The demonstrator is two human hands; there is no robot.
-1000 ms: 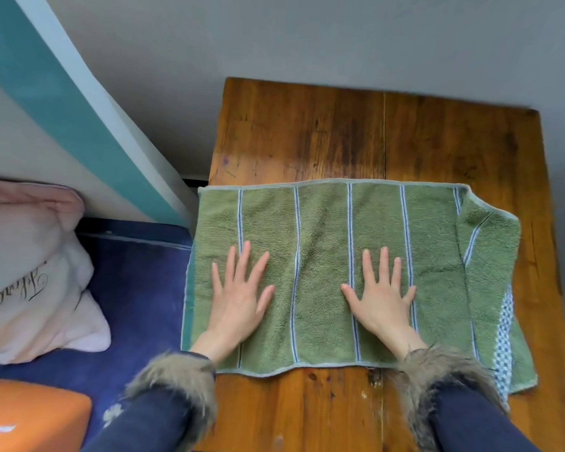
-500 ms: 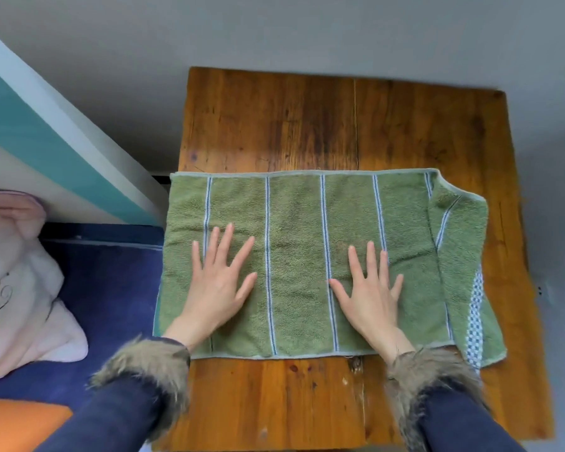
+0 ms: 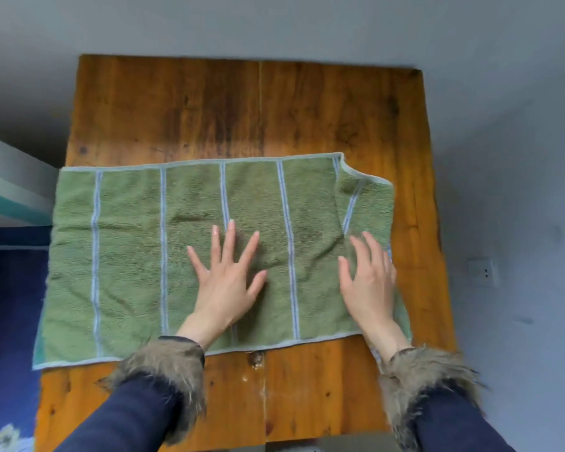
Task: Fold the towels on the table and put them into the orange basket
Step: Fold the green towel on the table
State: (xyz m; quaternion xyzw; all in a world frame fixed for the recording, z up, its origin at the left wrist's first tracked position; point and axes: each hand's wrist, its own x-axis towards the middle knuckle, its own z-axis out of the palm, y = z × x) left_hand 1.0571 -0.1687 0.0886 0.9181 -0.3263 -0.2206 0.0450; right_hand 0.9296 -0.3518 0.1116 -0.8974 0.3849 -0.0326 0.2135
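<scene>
1. Reaching in from the near edge, two dark sleeves with fur cuffs [image 3: 163, 367] cross the wooden table [image 3: 242, 109].
2. Left hand [image 3: 229, 282] lies flat on the middle of the green striped towel [image 3: 128, 256], fingers straight and spread wide.
3. Right hand [image 3: 369, 282] rests on the towel's right end, fingers straight, slightly blurred.
4. Beyond, the towel's far right corner is folded over.

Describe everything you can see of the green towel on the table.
The green towel looks like terry cloth, with pale blue lengthwise stripes and a light hem. It lies spread flat across the wooden table, its left end overhanging the edge and its right end folded back. The left hand presses flat near its middle; the right hand rests open on the folded end.
</scene>
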